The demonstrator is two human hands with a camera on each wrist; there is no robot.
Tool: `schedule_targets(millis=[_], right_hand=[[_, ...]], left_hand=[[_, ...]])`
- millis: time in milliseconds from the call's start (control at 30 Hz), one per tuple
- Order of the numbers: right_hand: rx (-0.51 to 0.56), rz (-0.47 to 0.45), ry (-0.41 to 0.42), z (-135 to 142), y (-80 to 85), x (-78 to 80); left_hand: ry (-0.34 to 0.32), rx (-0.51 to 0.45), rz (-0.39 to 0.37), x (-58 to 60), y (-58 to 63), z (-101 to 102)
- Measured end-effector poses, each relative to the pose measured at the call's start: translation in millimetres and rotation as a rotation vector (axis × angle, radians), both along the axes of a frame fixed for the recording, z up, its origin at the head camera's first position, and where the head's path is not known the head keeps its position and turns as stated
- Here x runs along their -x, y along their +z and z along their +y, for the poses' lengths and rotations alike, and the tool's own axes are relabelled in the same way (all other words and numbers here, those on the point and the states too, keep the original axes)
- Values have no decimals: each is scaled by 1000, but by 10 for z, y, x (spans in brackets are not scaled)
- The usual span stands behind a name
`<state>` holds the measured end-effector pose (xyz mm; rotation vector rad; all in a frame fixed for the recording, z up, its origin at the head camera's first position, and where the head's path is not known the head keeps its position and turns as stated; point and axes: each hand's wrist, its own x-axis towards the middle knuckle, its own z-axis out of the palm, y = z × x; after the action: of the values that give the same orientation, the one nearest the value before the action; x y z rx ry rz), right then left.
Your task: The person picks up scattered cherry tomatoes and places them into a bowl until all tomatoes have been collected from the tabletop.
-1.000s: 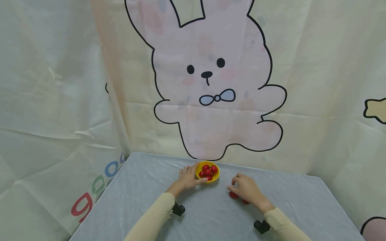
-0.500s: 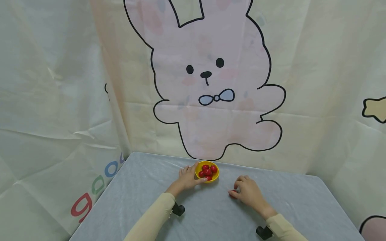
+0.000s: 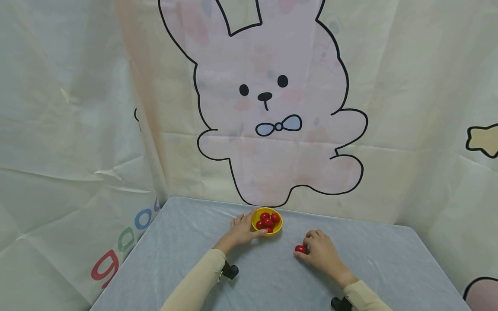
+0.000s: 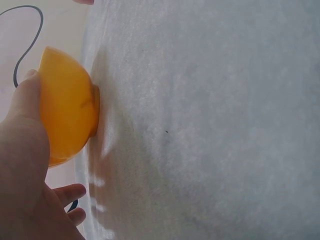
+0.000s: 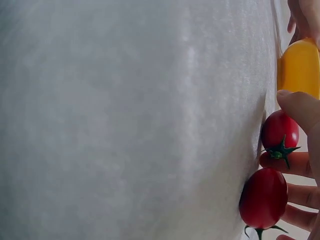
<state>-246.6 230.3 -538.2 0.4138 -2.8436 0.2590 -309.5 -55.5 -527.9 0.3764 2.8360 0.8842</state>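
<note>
My left hand [image 3: 240, 230] holds a yellow bowl [image 3: 281, 227] by its left side, thumb at the near rim and fingers around the far side. Several red cherry tomatoes [image 3: 267, 222] lie in the bowl. To the right of it, my right hand [image 3: 322, 252] has its thumb and index finger around a cherry tomato [image 3: 301, 249] with a green stem, low over the cloth. In the right wrist view a second cherry tomato [image 5: 263, 199] lies on the cloth beside the curled fingers; the hand hides it in the head view.
A pale blue-grey cloth [image 3: 264, 280] covers the table. Behind it hangs a fabric backdrop with a printed bunny [image 3: 268, 164], close to the bowl. Another hanging sheet [image 3: 70, 194] borders the left side.
My right hand has drawn slightly back and to the right, its fingers lowering around the tomato. The second tomato has gone from the head view, behind the hand. My left hand and the bowl stay put.
</note>
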Motion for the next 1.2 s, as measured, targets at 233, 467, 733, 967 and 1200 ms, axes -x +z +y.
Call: schedule_targets(millis=[233,467,733,967,1200], right_hand=[[-7,4,3,-9,-34,7],[-2,12,-7,-16,-58,15],[-8,-3,-15,-29,-44,27],[-1,10,-10,-11,-58,47],[-9,15,1,9,-39,59]], left_hand=[[7,-5,1,0,-3,-4],[6,0,5,3,-9,0],[3,0,14,0,-13,-7],[11,1,6,4,-25,-3],[10,-5,8,-9,-17,1]])
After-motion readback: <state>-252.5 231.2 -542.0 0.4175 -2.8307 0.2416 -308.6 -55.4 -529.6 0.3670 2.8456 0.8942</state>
